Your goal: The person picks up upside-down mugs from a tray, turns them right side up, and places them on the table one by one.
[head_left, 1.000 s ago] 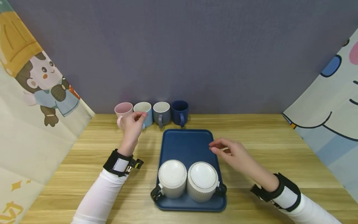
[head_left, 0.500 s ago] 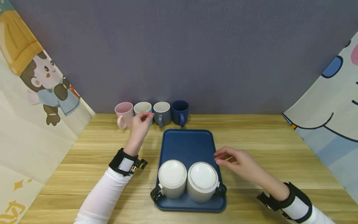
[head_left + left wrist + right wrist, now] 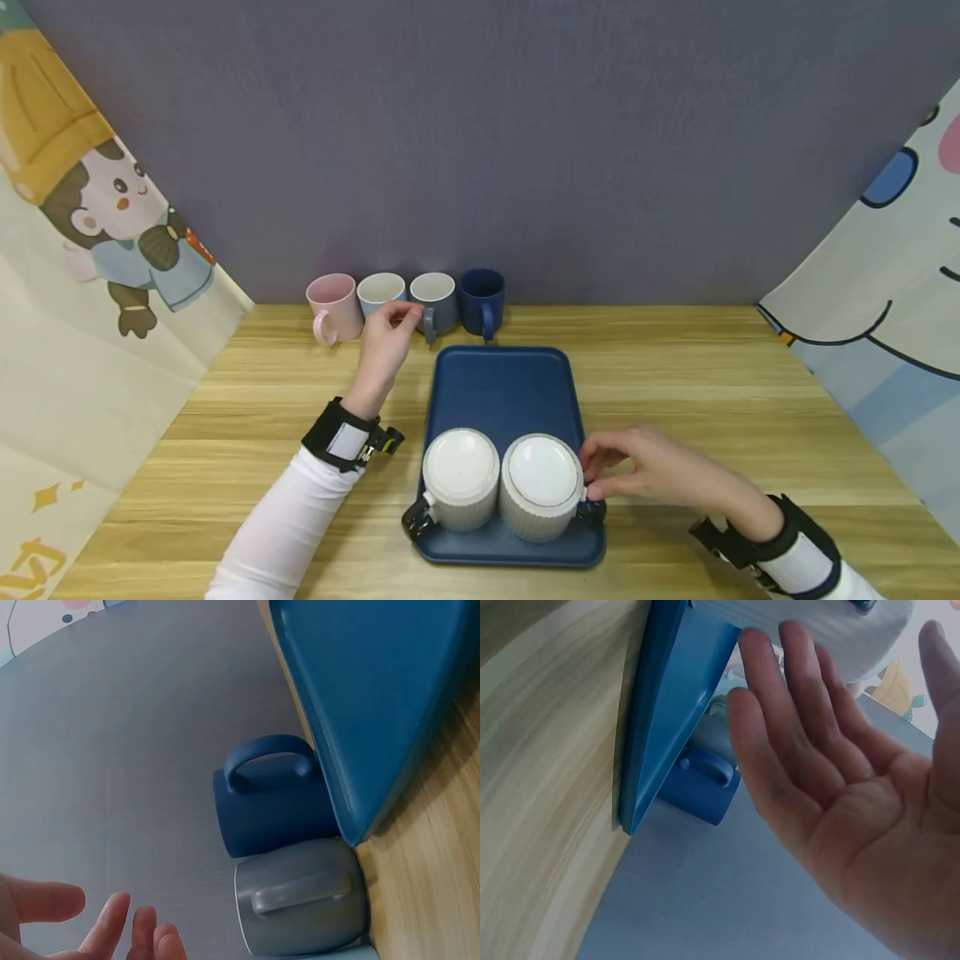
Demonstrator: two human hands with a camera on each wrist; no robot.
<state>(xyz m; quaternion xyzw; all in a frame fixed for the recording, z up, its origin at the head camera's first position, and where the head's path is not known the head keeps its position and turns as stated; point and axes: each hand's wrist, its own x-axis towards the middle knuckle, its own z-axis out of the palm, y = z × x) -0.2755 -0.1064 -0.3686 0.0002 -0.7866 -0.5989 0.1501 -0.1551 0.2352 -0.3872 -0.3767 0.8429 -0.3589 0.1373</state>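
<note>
Two ribbed white mugs with black handles stand upside down on the front half of a blue tray: a left white mug and a right white mug. My right hand is at the right mug's handle side, thumb near the black handle; its fingers look spread in the right wrist view, and contact is unclear. Before the grey mug hovers my left hand, holding nothing, thumb and fingers apart in the left wrist view. The light-blue mug behind it is partly hidden.
A pink mug and a navy mug end the row along the grey back wall. Printed cloths flank the wooden table on both sides.
My left hand has shifted right, from before the light-blue mug to the grey one. My right hand has come down from the tray's right edge to the right white mug. The mugs stay put.
</note>
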